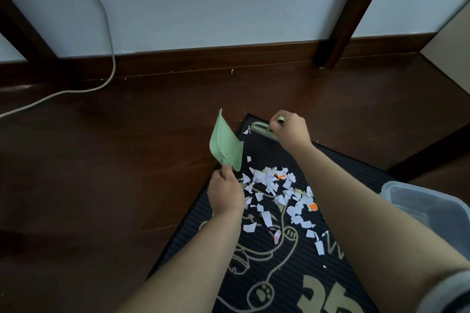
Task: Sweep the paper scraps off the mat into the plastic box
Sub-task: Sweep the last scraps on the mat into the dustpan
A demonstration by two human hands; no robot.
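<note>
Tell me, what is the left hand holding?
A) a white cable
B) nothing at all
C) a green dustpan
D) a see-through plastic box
C: the left hand grips the handle of the green dustpan, while the right hand grips the green brush at the far end of the mat.

Dim, even indoor light with a cool cast; faint sheen on the dark wooden floor [101, 173] at far left. Wide-angle lens bows straight lines near the edges; near foreground slightly soft.
</note>
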